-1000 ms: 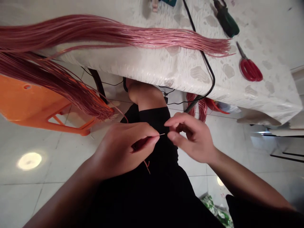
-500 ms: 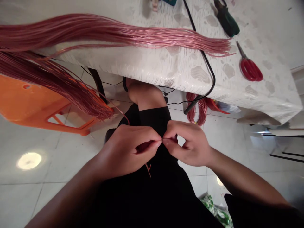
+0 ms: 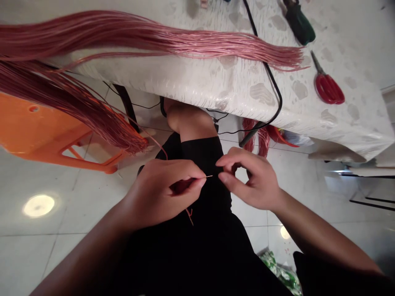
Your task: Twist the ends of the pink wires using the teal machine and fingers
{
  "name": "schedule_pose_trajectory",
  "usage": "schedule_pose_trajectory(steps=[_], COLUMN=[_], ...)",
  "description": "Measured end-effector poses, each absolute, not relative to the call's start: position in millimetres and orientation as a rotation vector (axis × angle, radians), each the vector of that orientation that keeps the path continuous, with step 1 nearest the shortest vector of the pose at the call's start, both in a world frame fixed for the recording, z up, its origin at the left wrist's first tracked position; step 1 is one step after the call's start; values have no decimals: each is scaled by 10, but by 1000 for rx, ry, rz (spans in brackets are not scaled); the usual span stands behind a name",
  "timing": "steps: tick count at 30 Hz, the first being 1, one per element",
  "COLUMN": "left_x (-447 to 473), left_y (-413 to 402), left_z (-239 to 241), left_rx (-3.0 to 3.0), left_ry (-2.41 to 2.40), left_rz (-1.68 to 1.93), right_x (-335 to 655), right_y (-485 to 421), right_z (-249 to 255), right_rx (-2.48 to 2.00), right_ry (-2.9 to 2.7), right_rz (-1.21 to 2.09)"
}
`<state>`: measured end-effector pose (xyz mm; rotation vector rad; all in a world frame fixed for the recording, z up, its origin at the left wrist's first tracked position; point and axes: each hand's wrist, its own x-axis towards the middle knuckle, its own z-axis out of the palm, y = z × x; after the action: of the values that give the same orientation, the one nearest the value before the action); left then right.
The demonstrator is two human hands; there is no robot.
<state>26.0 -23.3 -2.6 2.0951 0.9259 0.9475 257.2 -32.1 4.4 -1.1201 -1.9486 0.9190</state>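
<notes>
My left hand [image 3: 171, 191] pinches a thin pinkish wire [image 3: 159, 144] between thumb and forefinger. A short bare, shiny end sticks out past the fingertips, and more thin ends hang below the palm. The wire runs back toward a loose bundle of reddish-pink wires [image 3: 101, 119] over an orange stool. To the right of the bare end, my right hand [image 3: 251, 179] is held with thumb and forefinger apart, nothing visible between them. A second long bundle of pink wires [image 3: 185, 43] lies along the table edge.
On the patterned tablecloth [image 3: 296, 111] lie red-handled scissors [image 3: 329, 88], a dark green-handled tool [image 3: 300, 24] and a black cable [image 3: 274, 88]. The orange stool [image 3: 37, 135] stands at left. Below the table hang more pink wires [image 3: 263, 139] by a red container [image 3: 279, 135].
My right hand has let go of the wire end and drawn away to the right and slightly up, its fingers parting. The bare tip now shows beyond my left fingers.
</notes>
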Motion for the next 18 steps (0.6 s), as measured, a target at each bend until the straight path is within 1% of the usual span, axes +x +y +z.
schedule_pose_trajectory(steps=[2,4,6,9,12,18], left_x=[270,280,286,286,282,271], left_y=[-232,-230,-229,-229,-232,-220], left_z=[-4,12,18,11,-11,-55], left_rx=[2072,2059,2051,2054,2086,2176], left_ry=[939,948,952,940,896,821], left_rz=[937,924,917,899,863,837], right_x=[2579,2573,2563,2546,2508,2394], right_y=[-320,-301,-279,-271,-302,-365], right_z=[28,4,-11,-7,10,17], right_rx=[-947,-832,-783,-759,-769,-961], right_ry=[-2204,-2355,-2410,-2422,-2387,-2070], right_rz=[537,292,186,149,239,805])
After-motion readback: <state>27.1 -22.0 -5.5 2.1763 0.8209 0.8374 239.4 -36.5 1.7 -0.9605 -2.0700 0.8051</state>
